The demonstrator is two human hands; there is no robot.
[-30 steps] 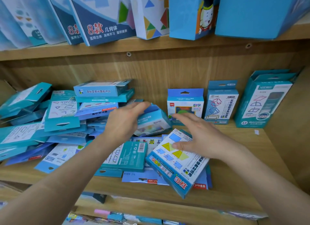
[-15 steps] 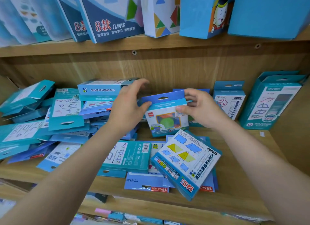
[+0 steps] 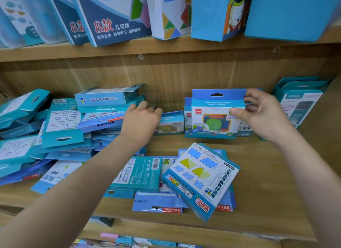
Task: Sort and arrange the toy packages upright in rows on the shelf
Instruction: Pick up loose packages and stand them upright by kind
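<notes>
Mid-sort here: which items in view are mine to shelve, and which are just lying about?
Job: green-circle package in right hand; left pile by left hand; flat front packages; upright teal packages.
Lying about: big boxes on upper shelf; lower-shelf items.

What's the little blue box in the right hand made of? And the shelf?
Blue box: looks like thin printed cardboard, slightly glossy, with folded edges and a punched hang tab. Shelf: wood or wood-look board, matte; grain lines show.
</notes>
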